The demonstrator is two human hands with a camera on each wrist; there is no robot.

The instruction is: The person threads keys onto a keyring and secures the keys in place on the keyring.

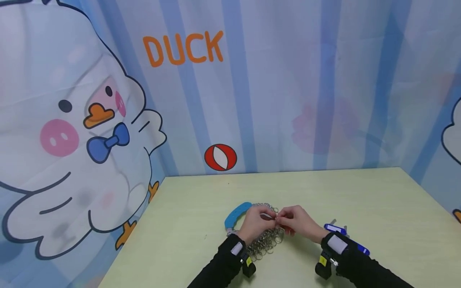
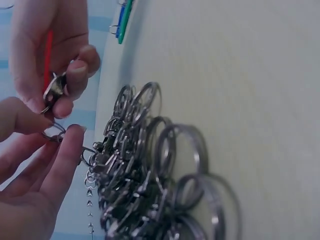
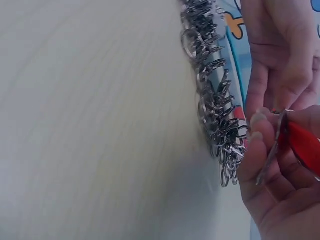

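Observation:
My left hand (image 1: 255, 224) pinches a small metal key ring (image 2: 59, 131) between thumb and fingers, seen in the left wrist view. My right hand (image 1: 298, 222) meets it at the fingertips. It pinches a flat metal key (image 3: 272, 150) with a red plastic tag (image 3: 306, 145), the key's edge turned to the right wrist camera. Under and beside the left hand lies a thick bunch of metal split rings (image 1: 264, 242). A blue curved band (image 1: 235, 218) arcs out behind the left hand, next to the rings.
Blue key tags (image 1: 335, 229) with metal pieces lie right of the hands, partly behind the right forearm. In the left wrist view, a green tag (image 2: 126, 21) stands out near the top. A printed duck curtain (image 1: 273, 88) hangs behind the pale table (image 1: 173, 240).

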